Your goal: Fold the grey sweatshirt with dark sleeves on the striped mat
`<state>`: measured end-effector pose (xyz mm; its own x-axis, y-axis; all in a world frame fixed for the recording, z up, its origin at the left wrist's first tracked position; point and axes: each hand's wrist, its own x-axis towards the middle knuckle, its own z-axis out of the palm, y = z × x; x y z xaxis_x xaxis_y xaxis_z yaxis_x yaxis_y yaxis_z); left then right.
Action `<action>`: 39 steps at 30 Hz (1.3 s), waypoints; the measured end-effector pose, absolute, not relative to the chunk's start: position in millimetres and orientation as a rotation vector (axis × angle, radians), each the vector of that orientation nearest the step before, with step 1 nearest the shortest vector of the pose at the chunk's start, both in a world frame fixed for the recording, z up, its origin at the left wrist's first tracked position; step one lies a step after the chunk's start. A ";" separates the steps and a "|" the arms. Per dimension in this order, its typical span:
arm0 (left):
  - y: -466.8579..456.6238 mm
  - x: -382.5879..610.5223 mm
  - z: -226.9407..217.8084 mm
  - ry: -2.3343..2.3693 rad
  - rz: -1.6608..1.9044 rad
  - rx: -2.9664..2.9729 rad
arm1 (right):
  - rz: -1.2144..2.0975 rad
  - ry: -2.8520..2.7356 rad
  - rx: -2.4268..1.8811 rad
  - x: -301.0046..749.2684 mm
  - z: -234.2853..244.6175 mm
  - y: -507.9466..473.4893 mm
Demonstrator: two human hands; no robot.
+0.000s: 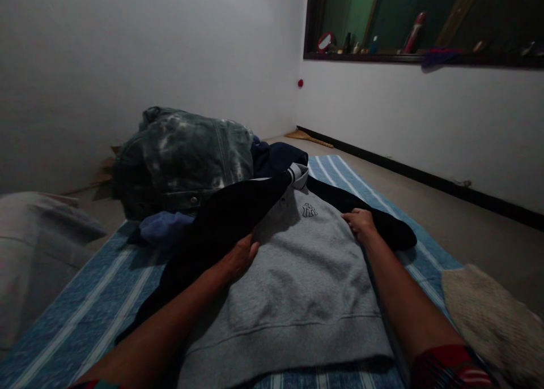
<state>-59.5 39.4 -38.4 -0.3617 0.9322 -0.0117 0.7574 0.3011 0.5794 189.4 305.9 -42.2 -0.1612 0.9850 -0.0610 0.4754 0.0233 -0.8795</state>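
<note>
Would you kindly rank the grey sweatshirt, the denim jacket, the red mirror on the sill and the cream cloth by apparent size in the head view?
1. grey sweatshirt
2. denim jacket
3. cream cloth, nearer the camera and cut off by the frame, so unsure
4. red mirror, far away
</note>
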 end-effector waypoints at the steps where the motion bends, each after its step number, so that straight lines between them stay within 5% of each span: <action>1: 38.7 -59.6 -38.4 2.238 0.690 1.530 | 1.005 -1.711 -1.502 191.2 -41.3 306.4; 13: 31.7 -54.3 -22.2 2.181 0.487 1.481 | 0.544 -1.991 -1.536 205.6 -50.3 309.3; 25: 8.2 -11.2 0.1 2.315 0.066 1.627 | 0.697 -2.074 -1.593 234.7 -55.0 282.7; 32: -12.8 -22.0 -4.3 2.405 0.033 1.546 | 0.660 -2.082 -1.603 234.0 -43.1 268.7; 39: -32.7 -10.0 -7.0 2.347 0.156 1.672 | 1.044 -1.945 -1.537 253.4 -40.4 235.1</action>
<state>-10.0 -32.7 -7.0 -0.3070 0.9406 -0.1447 0.9133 0.3340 0.2333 253.4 235.1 -40.4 -0.2793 0.9544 -0.1056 0.6155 0.0935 -0.7826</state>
